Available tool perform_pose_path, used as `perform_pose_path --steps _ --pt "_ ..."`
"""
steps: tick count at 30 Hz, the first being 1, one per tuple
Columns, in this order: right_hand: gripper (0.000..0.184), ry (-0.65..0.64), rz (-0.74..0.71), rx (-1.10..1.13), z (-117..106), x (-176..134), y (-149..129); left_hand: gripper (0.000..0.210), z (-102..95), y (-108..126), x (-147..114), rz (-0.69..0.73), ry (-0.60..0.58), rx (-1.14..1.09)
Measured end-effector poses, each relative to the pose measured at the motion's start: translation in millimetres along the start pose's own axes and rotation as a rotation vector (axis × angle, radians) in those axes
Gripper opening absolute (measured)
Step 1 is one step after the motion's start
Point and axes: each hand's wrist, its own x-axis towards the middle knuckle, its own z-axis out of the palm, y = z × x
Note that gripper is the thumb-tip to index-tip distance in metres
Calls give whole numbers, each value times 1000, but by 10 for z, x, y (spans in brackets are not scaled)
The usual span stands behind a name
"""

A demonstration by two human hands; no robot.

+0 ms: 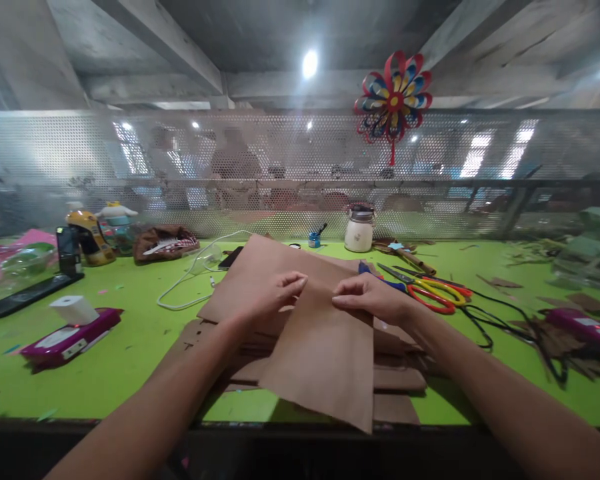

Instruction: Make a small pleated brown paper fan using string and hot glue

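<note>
Between my hands is a sheet of brown paper (325, 360), tilted, its lower end reaching over the table's front edge. My left hand (287, 290) pinches the sheet's upper left edge between thumb and fingers. On the upper right side, my right hand (363, 295) has its thumb and fingers closed on the same sheet. Beneath and behind it lies more brown paper, with a large sheet (245, 267) on top and several folded layers (397, 379) showing below. Just right of my right hand rest scissors with red and yellow handles (437, 293).
On the left of the green table (130, 373) are a purple power strip (73, 337) with a white charger (73, 309), and a white cable (173, 303). A white jar (359, 230) and a blue bottle (314, 238) stand at the back. Black cord (525, 327) and paper scraps lie right.
</note>
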Motion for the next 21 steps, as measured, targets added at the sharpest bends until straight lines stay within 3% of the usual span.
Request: perform_pose_path --steps 4,11,15,21 --pt "31 -101 63 -302 -30 93 146 39 -22 -43 84 71 172 199" --pt "27 9 -122 -511 164 246 349 30 175 -221 86 259 -43 728" --pt "19 87 -201 -650 195 290 440 27 172 -345 144 297 -38 821" --pt "19 -13 -275 -673 97 205 433 22 165 -385 185 296 -35 857"
